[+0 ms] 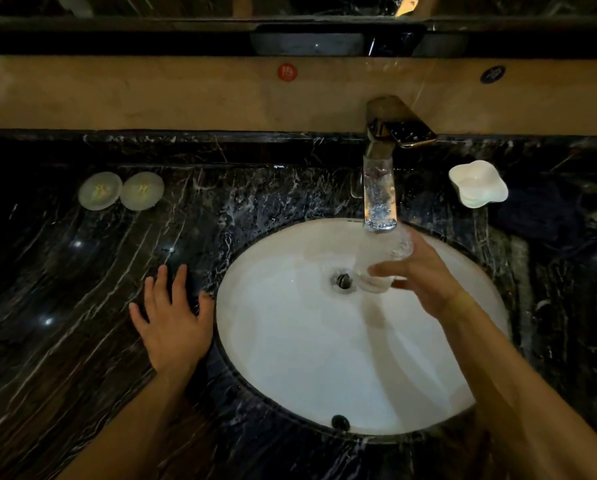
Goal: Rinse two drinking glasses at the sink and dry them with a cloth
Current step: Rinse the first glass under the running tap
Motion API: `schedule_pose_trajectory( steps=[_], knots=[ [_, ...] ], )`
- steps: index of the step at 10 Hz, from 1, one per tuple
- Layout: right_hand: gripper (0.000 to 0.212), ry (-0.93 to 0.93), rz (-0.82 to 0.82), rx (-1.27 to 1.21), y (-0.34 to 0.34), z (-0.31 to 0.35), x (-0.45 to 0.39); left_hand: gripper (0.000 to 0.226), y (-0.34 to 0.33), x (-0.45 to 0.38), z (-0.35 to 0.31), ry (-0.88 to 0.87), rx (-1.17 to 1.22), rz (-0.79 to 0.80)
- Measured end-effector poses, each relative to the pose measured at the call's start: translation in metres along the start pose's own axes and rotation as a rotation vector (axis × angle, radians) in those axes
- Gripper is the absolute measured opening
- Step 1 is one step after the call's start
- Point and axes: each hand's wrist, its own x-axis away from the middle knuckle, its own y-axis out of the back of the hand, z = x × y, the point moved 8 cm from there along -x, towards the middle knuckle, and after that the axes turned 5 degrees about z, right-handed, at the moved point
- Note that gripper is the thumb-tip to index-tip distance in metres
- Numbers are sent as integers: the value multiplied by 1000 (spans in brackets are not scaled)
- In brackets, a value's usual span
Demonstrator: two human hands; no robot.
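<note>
Gripping a glass (383,263) under the faucet (380,192), right hand (425,275); left hand (172,317) flat, empty.

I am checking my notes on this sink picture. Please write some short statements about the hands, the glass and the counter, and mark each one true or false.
1. The right hand holds a glass below the faucet. True.
2. The left hand holds a cloth. False: it lies flat and open on the dark counter, with nothing in its grip.
3. A white dish stands on the counter to the right of the faucet. True.
4. Two round white lids lie inside the basin. False: they lie on the counter, left of the basin.
5. The drain is covered by the glass. False: the drain shows beside the glass.
</note>
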Motion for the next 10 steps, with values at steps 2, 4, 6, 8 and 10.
schedule_pose_trajectory(
  steps=[2,4,6,8,10],
  knots=[
    [89,-120,357,-262,-24,-20,0,67,-1,0,1,8,-2,13],
    [96,174,5,-78,-30,6,-9,65,0,0,0,9,3,6],
    [82,299,-481,507,-22,22,13,65,0,1,0,-3,0,-10],
    [83,62,-429,187,6,2,13,65,-1,0,1,-5,-9,-5],
    [55,-304,-19,-419,-20,-40,11,65,0,0,0,1,-9,-3]
  ],
)
